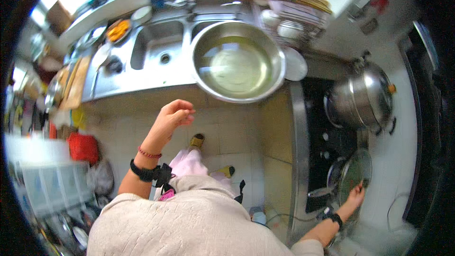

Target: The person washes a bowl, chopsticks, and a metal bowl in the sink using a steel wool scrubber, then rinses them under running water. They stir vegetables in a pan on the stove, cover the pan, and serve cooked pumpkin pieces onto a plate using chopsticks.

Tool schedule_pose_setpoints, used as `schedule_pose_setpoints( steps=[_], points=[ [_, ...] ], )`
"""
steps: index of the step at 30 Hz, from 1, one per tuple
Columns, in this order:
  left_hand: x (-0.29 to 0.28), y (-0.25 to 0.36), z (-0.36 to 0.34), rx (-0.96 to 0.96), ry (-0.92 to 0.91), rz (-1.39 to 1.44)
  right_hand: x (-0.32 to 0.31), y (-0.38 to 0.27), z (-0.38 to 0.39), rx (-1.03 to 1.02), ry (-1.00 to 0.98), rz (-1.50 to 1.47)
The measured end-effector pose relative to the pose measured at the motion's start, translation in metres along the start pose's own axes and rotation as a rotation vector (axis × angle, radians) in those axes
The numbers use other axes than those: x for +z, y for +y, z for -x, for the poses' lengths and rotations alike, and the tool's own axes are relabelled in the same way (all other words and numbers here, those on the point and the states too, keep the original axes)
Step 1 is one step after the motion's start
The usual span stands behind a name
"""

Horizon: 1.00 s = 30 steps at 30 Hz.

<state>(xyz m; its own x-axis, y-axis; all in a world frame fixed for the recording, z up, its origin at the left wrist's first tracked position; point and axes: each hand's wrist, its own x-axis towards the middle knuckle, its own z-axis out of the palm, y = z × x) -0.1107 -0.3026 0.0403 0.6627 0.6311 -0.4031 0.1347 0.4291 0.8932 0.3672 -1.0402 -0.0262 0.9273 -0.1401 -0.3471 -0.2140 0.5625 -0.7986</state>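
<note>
My left hand is in mid-air before the sink, loosely bent with fingers apart and nothing in it. At the lower right my right hand pinches the knob of a glass lid, held tilted beside a small pan with a steel handle on the black hob. A large steel pot stands at the back of the hob. A wide steel basin of pale liquid sits on the counter over the right part of the steel sink, near a white plate.
Left on the counter are a dish of orange food and wooden boards. A rack with bowls and chopsticks stands behind the basin. A red bag and translucent drawers are at my left. A cable runs near the hob.
</note>
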Motion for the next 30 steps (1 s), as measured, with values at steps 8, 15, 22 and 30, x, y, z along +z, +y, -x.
schedule_pose_setpoints(
  steps=[8,15,22,30],
  points=[
    [-0.067,-0.019,0.008,-0.004,0.086,0.056,0.027,-0.06,0.027,-0.178,0.079,0.029],
    [-0.169,-0.012,-0.047,-0.049,0.037,0.131,0.201,-0.053,0.237,-0.31,0.017,0.316],
    [-0.329,0.006,-0.102,-0.066,0.069,0.116,0.432,0.102,0.41,-0.166,-0.298,0.573],
    [-0.351,-0.06,-0.14,0.537,0.013,-0.733,0.688,0.403,0.472,0.385,-0.84,0.708]
  ],
)
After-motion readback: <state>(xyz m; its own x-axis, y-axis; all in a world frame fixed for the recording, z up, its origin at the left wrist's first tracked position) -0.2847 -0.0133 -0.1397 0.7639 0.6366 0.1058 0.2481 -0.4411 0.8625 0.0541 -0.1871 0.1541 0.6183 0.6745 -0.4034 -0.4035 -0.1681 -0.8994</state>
